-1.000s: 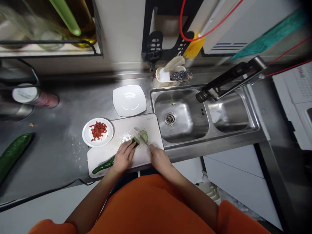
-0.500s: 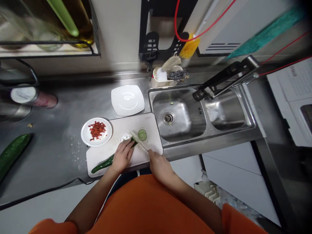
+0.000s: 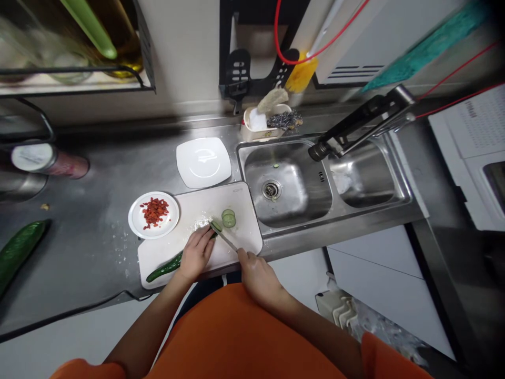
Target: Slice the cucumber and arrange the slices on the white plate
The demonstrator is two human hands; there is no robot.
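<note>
On the white cutting board [image 3: 236, 197] lies a long dark green cucumber [image 3: 165, 267], its middle covered by my left hand [image 3: 197, 252]. The fingers of that hand are closed over the cucumber near its cut end. My right hand [image 3: 258, 273] grips the handle of a knife [image 3: 226, 239], which is mostly hidden in the fist. The blade stands at the cucumber's cut end, by my left fingertips, with a pale green piece beside it. Just right of the blade, a few thin cucumber slices [image 3: 229, 218] overlap on the board.
A white plate of chopped red pieces [image 3: 134, 216] touches the board's left side. An empty square white plate [image 3: 203, 160] sits behind it. To the right is a double steel sink [image 3: 292, 195] with a faucet [image 3: 355, 129]. Another cucumber [image 3: 21, 250] lies far left.
The knife blade has shifted slightly and now shows a pale piece at its right side. My left hand stays on the cucumber; the whole view has moved a little.
</note>
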